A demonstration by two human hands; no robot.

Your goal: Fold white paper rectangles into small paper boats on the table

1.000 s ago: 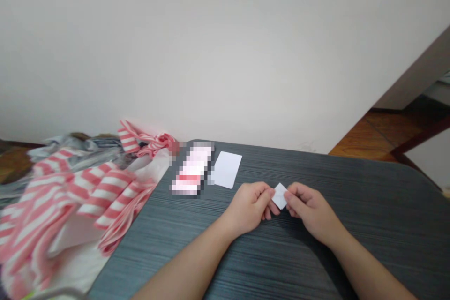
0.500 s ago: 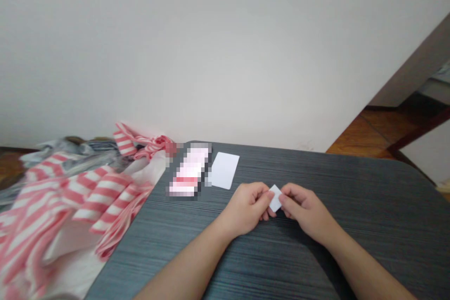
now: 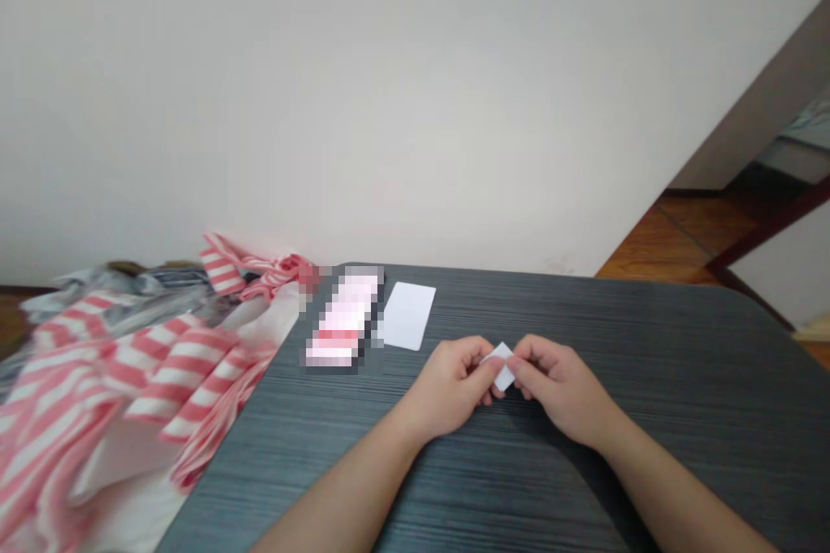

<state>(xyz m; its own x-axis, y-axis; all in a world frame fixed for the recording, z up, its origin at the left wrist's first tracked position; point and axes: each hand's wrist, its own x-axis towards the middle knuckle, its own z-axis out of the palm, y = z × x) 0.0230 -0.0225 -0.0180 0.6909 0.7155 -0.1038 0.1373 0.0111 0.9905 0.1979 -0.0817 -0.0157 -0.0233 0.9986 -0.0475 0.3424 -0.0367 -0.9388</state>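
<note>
A small folded piece of white paper (image 3: 501, 366) is pinched between both hands just above the dark grey table (image 3: 648, 363). My left hand (image 3: 454, 384) grips its left side with thumb and fingers closed. My right hand (image 3: 561, 389) grips its right side the same way. The hands almost touch, and most of the paper is hidden between the fingertips. Both forearms rest on the table.
A blank white card (image 3: 409, 316) lies flat beyond my left hand, beside a blurred pink and white object (image 3: 341, 320). Red-and-white striped cloth or bags (image 3: 130, 380) are heaped off the table's left edge. A pale wall is behind; wooden floor (image 3: 680, 242) shows at right.
The paper shows less than before; the fingers have closed in on it and the hands have moved slightly closer together. The view has drifted a little.
</note>
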